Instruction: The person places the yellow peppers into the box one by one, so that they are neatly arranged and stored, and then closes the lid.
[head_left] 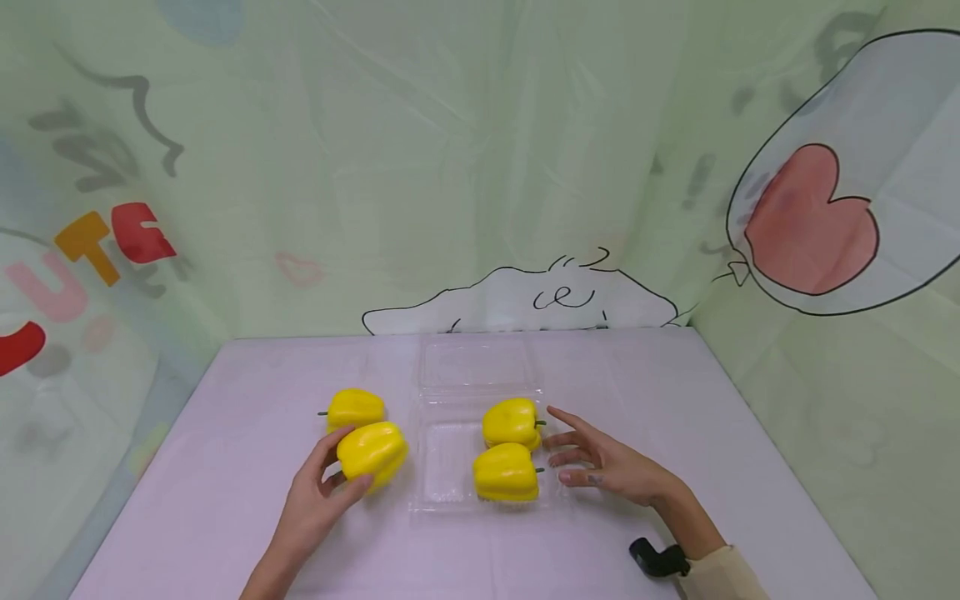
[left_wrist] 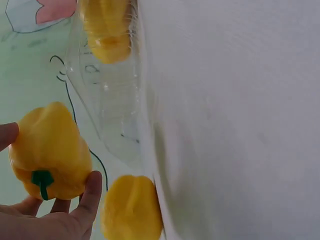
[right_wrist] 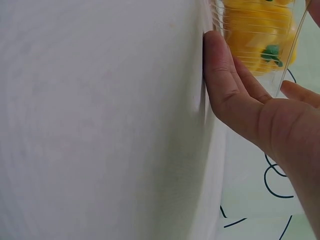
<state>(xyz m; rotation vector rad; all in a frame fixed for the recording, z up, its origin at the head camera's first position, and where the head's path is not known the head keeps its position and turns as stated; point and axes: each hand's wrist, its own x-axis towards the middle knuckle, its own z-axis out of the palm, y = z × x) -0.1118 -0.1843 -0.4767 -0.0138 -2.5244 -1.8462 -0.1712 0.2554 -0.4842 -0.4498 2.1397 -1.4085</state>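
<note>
My left hand grips a yellow bell pepper, thumb on one side and fingers on the other. In the left wrist view that pepper is held up off the table, its green stem toward the palm. Just behind it in the head view, another yellow pepper lies on the table. A clear plastic clamshell box stands with its lid folded back, two yellow peppers in its right half. My right hand has its fingers spread at the box's right wall, thumb low along the table.
The lid lies toward the back of the pale, cloth-covered table. Printed curtains rise behind and at both sides. A black wrist mount sits by the right sleeve.
</note>
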